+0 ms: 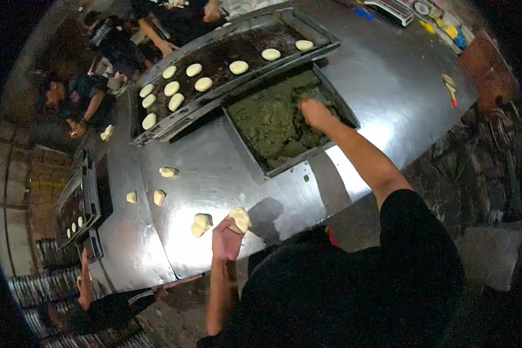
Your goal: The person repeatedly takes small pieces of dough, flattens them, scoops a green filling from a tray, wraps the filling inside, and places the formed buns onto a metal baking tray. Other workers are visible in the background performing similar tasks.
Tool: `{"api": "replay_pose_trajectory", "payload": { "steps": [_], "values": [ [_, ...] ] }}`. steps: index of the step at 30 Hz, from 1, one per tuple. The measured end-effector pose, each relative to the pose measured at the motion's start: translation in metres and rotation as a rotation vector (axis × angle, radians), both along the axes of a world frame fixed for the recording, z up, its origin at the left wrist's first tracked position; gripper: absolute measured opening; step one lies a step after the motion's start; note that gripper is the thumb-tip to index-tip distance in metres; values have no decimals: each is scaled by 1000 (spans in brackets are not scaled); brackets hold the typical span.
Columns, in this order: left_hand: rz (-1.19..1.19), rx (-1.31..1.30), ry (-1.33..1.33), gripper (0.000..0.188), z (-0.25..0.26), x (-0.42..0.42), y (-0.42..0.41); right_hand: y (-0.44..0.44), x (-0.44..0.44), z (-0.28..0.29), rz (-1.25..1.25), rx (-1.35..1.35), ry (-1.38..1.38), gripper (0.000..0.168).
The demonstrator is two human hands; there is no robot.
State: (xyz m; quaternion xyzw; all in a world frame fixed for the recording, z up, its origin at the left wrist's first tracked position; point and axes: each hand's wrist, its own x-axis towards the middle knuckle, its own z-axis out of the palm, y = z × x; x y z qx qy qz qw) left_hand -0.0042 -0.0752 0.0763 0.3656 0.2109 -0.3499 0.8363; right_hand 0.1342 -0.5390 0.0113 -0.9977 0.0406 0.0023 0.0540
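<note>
My left hand (227, 244) holds a flattened piece of pale dough (240, 219) on its fingers, near the front edge of the metal table. Just left of it, more dough lumps (201, 224) rest on the table. My right hand (316, 114) reaches into a rectangular metal tray (246, 142) that holds a crumbly green filling (265, 117). Its fingertips are hidden, so their grip on the filling does not show. Beyond that tray stands a large dark baking tray (226, 56) with several round, flat dough pieces (203, 84) on it.
Loose dough pieces (168, 172) lie left on the steel table (200, 148). Another baking tray (96, 191) stands at far left. A spatula-like tool (449, 89) and a scale (389, 11) lie to the right. Other people work along the far side and left end; one person's hand (76, 128) shows.
</note>
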Motion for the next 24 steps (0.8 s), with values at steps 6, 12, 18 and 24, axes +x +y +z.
{"api": "replay_pose_trajectory", "payload": {
  "steps": [6,12,18,24],
  "values": [
    [1,93,-7,44,20,1,-28,18,16,0,-40,67,-50,13],
    [-98,26,-98,35,13,40,-66,-32,5,-1,-489,998,-163,16],
    [-159,188,-370,39,24,108,-153,5,-28,73,-368,1947,-131,49],
    [-161,215,-311,31,53,146,-270,58,-67,121,-11,789,-695,29]
  ]
}}
